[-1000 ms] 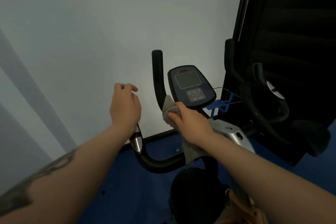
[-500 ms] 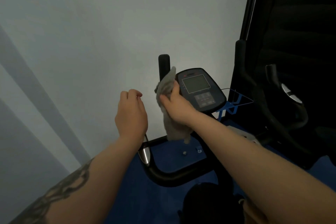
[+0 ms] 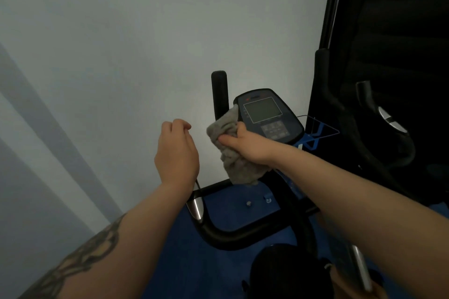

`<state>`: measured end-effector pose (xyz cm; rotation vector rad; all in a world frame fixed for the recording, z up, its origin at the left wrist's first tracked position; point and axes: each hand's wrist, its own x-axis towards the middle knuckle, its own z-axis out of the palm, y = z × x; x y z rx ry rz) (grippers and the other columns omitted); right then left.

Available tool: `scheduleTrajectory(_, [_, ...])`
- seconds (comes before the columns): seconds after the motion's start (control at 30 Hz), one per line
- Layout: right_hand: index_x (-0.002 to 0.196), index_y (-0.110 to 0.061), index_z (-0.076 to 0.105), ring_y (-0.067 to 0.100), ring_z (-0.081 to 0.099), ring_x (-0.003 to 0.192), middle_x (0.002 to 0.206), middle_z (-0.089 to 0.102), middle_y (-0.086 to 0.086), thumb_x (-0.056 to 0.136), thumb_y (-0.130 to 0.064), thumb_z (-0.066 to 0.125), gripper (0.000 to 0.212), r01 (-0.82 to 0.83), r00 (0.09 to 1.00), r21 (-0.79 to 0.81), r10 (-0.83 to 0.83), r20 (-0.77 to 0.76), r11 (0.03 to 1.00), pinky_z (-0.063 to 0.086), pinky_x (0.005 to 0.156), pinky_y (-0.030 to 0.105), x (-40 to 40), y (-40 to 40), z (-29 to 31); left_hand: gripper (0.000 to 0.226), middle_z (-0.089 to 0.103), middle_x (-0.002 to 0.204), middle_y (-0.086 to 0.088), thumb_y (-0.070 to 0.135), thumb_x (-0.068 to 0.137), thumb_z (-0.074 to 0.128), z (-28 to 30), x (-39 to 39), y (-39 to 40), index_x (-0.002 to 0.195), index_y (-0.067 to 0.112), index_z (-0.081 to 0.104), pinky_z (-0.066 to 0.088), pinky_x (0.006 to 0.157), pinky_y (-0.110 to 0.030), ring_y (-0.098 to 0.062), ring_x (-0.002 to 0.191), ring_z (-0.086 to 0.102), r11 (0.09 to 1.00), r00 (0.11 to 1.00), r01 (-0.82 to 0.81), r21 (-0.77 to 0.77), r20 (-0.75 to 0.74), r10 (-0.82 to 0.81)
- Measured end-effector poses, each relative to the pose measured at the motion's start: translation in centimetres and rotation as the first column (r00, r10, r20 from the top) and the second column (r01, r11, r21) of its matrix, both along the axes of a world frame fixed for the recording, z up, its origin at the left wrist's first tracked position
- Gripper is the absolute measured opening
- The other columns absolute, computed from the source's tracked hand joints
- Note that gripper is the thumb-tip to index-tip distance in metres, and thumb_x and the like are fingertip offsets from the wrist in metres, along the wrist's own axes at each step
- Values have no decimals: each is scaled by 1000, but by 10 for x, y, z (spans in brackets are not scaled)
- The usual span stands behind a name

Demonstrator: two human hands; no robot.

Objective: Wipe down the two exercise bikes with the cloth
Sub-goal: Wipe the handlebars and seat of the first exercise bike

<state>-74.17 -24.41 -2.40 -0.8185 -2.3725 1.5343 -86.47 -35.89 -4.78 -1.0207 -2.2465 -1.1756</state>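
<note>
My right hand (image 3: 245, 144) grips a grey cloth (image 3: 233, 153) and presses it against the upright left handlebar post (image 3: 219, 94) of the near exercise bike, just left of its console (image 3: 267, 116). The cloth's loose end hangs down below my wrist. My left hand (image 3: 176, 153) hovers loosely curled above the silver pulse grip (image 3: 195, 207) on the curved black handlebar (image 3: 233, 233), holding nothing. The bike's black seat (image 3: 281, 272) lies below. A second bike's black handlebars (image 3: 379, 128) stand at the right, in shadow.
A pale wall (image 3: 121, 43) rises close behind the bike. The floor is blue (image 3: 238, 201). A blue wire bottle holder (image 3: 315, 136) sits right of the console. A dark tall frame (image 3: 332, 7) fills the right side.
My right hand carried the cloth up from the low bend of the handlebar to the upright post beside the console. The left hand stayed hovering above the pulse grip.
</note>
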Motion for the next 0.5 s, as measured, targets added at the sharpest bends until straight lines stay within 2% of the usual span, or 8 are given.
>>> scheduleTrajectory(0.03, [146, -13, 25, 22, 54, 115, 130, 53, 6, 95, -52, 49, 68, 12, 1000, 23, -12, -4, 1000, 44, 97, 36, -2, 3, 4, 18, 51, 104, -3, 12, 101, 41, 0, 0, 1, 106, 13, 57, 39, 58, -32, -20, 78, 53, 1000, 1000, 1, -2, -2, -1])
scheduleTrajectory(0.1, [140, -9, 35, 27, 56, 117, 130, 56, 12, 98, -48, 47, 59, 110, 987, 29, -106, -121, 993, 45, 102, 42, -14, 1, 16, 18, 51, 104, -3, 11, 101, 40, 1, 0, 1, 106, 13, 58, 37, 57, -32, -20, 77, 53, 1000, 1000, 1, -6, -2, -1])
scheduleTrajectory(0.2, [141, -11, 25, 31, 57, 116, 130, 54, 15, 99, -42, 50, 58, 216, 934, -76, -229, -275, 973, 46, 101, 49, -30, -11, 20, 18, 51, 103, -2, 12, 101, 41, 1, 0, 1, 106, 13, 57, 34, 56, -29, -19, 76, 52, 1000, 1000, -6, -3, 0, 6])
scheduleTrajectory(0.27, [146, -15, 14, 31, 56, 116, 131, 54, 14, 98, -38, 53, 66, 182, 966, 15, -176, -191, 983, 45, 102, 50, -23, -18, 9, 17, 50, 103, -2, 12, 101, 41, 0, 0, 0, 105, 14, 57, 34, 56, -29, -19, 76, 52, 1000, 1000, 0, 0, 0, 0])
scheduleTrajectory(0.33, [150, -21, 2, 29, 56, 114, 130, 54, 13, 95, -39, 55, 78, 80, 997, 126, -80, -2, 989, 45, 101, 48, -11, -15, 3, 17, 50, 102, -1, 12, 101, 41, -1, 0, 0, 105, 14, 57, 33, 56, -29, -19, 76, 52, 1000, 1000, 5, 2, 1, -5])
scheduleTrajectory(0.4, [151, -18, 1, 30, 55, 116, 133, 52, 15, 93, -44, 56, 84, 32, 993, 151, -48, 106, 988, 45, 101, 45, -9, -6, 4, 17, 50, 102, -2, 12, 100, 41, 0, -1, 1, 105, 13, 57, 33, 55, -29, -19, 76, 52, 1000, 1000, -2, 1, 0, 2])
scheduleTrajectory(0.43, [151, -12, 4, 31, 53, 119, 135, 50, 16, 93, -47, 55, 84, 59, 994, 131, -70, 82, 990, 44, 102, 43, -13, -4, 8, 17, 50, 102, -2, 11, 100, 41, 0, -1, 1, 105, 13, 58, 33, 55, -29, -19, 75, 52, 1000, 1000, -5, -1, -1, 5])
scheduleTrajectory(0.5, [148, -6, 13, 29, 52, 120, 136, 50, 15, 94, -49, 54, 80, 168, 983, 23, -166, -76, 985, 44, 100, 40, -27, -4, 16, 18, 51, 102, -3, 11, 100, 41, 0, -1, 1, 105, 12, 58, 34, 55, -30, -19, 74, 52, 1000, 1000, -5, -3, 0, 5])
